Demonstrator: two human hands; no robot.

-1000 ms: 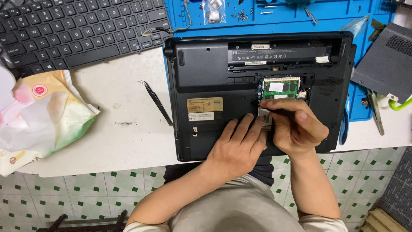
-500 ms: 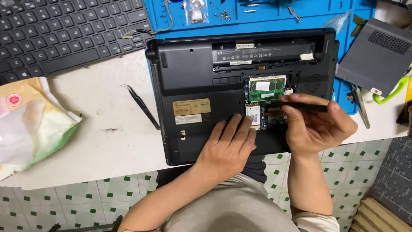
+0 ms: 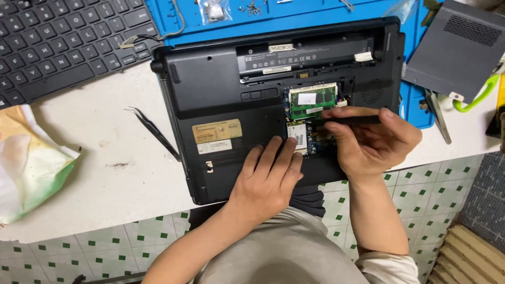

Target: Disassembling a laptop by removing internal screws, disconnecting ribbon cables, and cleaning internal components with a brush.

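A black laptop [image 3: 221, 89] lies upside down on the white table, its bottom bay uncovered. A green memory module [image 3: 313, 100] and a small white wireless card [image 3: 298, 138] show in the bay. My left hand [image 3: 268, 176] rests flat on the laptop's base, fingertips at the white card. My right hand [image 3: 371, 142] holds a slim black screwdriver [image 3: 352, 120] nearly level, its tip pointing left into the bay next to the card.
Black tweezers [image 3: 155, 131] lie on the table left of the laptop. A loose keyboard [image 3: 58, 42] sits at back left, a blue work mat [image 3: 294, 16] with screws behind, a grey cover panel [image 3: 457, 47] at right, and a crumpled plastic bag [image 3: 29, 163] at left.
My right hand has shifted from gripping over the card to holding the screwdriver level, tip in the bay. My left hand stays on the base.
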